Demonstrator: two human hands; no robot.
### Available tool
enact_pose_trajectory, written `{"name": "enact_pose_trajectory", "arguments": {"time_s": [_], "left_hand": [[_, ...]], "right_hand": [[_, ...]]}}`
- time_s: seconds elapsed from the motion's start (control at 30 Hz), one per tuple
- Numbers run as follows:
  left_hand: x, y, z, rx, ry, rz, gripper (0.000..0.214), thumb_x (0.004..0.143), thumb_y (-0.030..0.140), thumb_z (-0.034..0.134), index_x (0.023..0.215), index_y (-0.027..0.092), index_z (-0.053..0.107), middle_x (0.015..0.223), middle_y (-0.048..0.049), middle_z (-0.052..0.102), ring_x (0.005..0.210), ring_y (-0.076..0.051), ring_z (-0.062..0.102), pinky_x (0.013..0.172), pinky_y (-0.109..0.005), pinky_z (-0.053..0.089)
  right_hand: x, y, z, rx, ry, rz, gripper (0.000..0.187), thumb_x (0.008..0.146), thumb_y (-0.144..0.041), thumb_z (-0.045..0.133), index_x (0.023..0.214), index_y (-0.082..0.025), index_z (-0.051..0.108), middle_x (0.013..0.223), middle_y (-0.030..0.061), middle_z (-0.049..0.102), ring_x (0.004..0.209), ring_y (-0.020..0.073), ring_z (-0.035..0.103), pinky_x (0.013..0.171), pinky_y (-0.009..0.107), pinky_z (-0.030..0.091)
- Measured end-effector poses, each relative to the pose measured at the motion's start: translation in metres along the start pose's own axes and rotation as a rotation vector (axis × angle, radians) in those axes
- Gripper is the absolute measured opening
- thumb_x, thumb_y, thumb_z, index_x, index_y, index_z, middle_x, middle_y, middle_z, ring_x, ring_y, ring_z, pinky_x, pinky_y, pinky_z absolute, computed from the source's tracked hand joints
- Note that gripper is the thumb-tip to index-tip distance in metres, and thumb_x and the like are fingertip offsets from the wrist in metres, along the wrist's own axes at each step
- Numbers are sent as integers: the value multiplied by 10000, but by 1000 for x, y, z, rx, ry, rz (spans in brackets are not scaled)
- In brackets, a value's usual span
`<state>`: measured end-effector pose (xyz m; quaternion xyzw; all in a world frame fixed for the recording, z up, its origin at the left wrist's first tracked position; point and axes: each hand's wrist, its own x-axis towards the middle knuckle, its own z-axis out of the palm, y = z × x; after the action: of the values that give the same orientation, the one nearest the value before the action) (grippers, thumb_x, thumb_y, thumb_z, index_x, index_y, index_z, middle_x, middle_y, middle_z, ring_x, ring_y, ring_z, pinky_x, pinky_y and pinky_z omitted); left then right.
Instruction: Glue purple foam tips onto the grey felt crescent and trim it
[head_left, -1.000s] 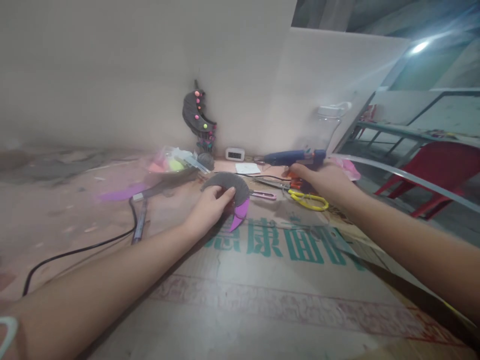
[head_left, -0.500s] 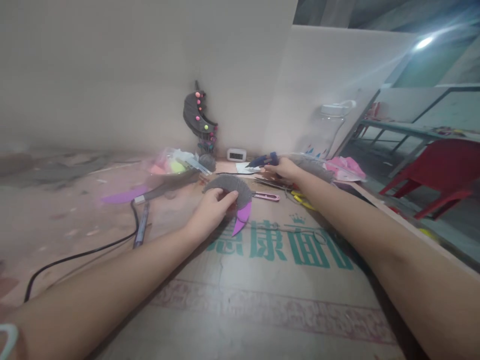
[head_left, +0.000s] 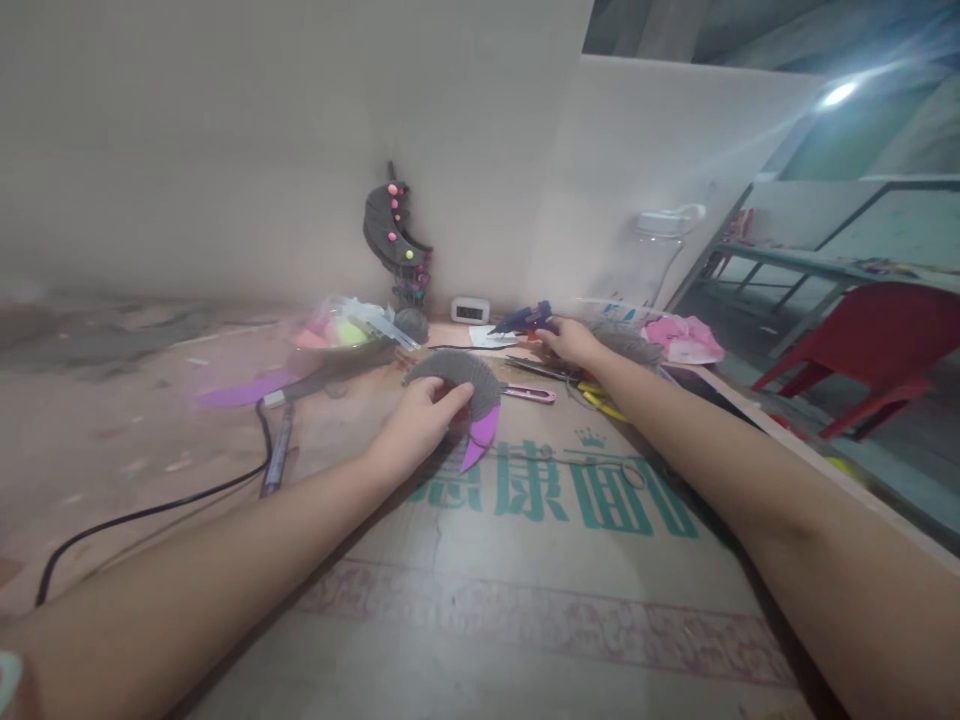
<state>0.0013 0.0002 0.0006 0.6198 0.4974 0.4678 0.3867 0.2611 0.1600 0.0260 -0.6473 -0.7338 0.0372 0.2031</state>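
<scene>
My left hand (head_left: 421,418) pinches a crescent shape wrapped in grey yarn (head_left: 480,376), thumb on top. The crescent's lower tip is bare purple (head_left: 480,438), with a loose strand of yarn trailing from it to the right. Farther back, my right hand (head_left: 571,343) is closed at the handle of a dark blue glue gun (head_left: 523,319), whose nozzle points left over a small white paper (head_left: 489,337). A pink utility knife (head_left: 530,394) lies just right of the crescent. Scissors (head_left: 536,367) and a yellow-handled tool (head_left: 600,402) lie below my right hand.
A finished-looking grey crescent with pompoms (head_left: 386,230) leans on the wall. Along the back are a bag of colored pompoms (head_left: 337,328), a small digital clock (head_left: 470,310) and a clear bottle (head_left: 656,255). A marker (head_left: 277,450) and black cable (head_left: 150,513) lie left; a red chair (head_left: 892,340) stands right.
The view has shifted slightly. My right hand and the glue gun have stayed nearly in place, the gun tilting a little. My left hand keeps its hold on the crescent.
</scene>
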Motion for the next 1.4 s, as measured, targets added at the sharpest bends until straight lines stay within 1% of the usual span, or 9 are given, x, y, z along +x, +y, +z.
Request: {"name": "enact_pose_trajectory", "arguments": {"time_s": [0.23,0.5,0.67,0.77,0.9,0.97,1.1,1.27,1.4], "left_hand": [[-2,2,1,-109,-54,9,355,790,499,620,791,143,619,750,-42,660,695,-167,598,631,-270,429],[-3,6,1,-50,-53,9,362,811,497,592,779,137,604,726,-32,631,674,-157,573,624,-274,407],[-2,2,1,-36,-58,8,385,821,514,579,837,131,612,771,-39,645,712,-167,586,649,-285,420],[-3,3,1,-45,-56,5,371,819,508,582,788,139,595,726,-26,627,687,-161,578,637,-280,414],[-4,8,1,-46,-56,9,346,820,482,587,762,142,596,696,-15,611,651,-151,562,617,-272,401],[-4,8,1,-32,-57,14,342,821,480,586,760,144,600,701,-17,616,658,-154,565,619,-271,399],[-4,7,1,-13,-62,36,352,821,492,577,738,150,592,691,-19,615,662,-160,568,623,-272,403],[-5,10,1,34,-56,41,359,821,496,561,699,158,580,660,-18,602,639,-168,557,624,-285,409],[-5,11,1,75,-36,56,361,826,500,556,699,163,586,684,-22,613,667,-172,556,653,-292,408]], "right_hand": [[-4,-5,1,-36,-20,18,398,920,-399,520,1204,-144,630,1046,143,719,910,247,669,786,295,472],[-8,-5,-2,-124,-42,-22,418,943,-428,474,1243,-164,597,1143,134,694,968,237,656,824,293,466],[-15,-9,-13,-260,-77,-48,579,902,-531,515,1271,-86,553,1193,229,646,1067,320,616,875,368,452],[-29,-13,-20,-339,-87,-88,662,910,-555,480,1312,-30,494,1229,291,600,1125,371,571,906,428,432],[-61,-23,-30,-399,-101,-217,518,946,-454,462,1258,-50,547,1276,257,580,1198,348,517,991,429,377],[-81,-31,-35,-415,-82,-351,443,959,-380,454,1231,-53,578,1276,241,587,1211,333,508,1025,438,352],[-123,-52,-42,-171,-64,-634,310,956,-355,481,1097,-158,675,1235,133,645,1197,267,532,1038,412,368],[-161,-73,-35,240,-165,-578,252,916,-410,558,965,-202,692,970,57,709,907,195,631,819,331,474],[-174,-77,-25,306,-218,-619,321,804,-481,692,929,-186,672,922,51,665,869,192,587,789,330,463]]}}
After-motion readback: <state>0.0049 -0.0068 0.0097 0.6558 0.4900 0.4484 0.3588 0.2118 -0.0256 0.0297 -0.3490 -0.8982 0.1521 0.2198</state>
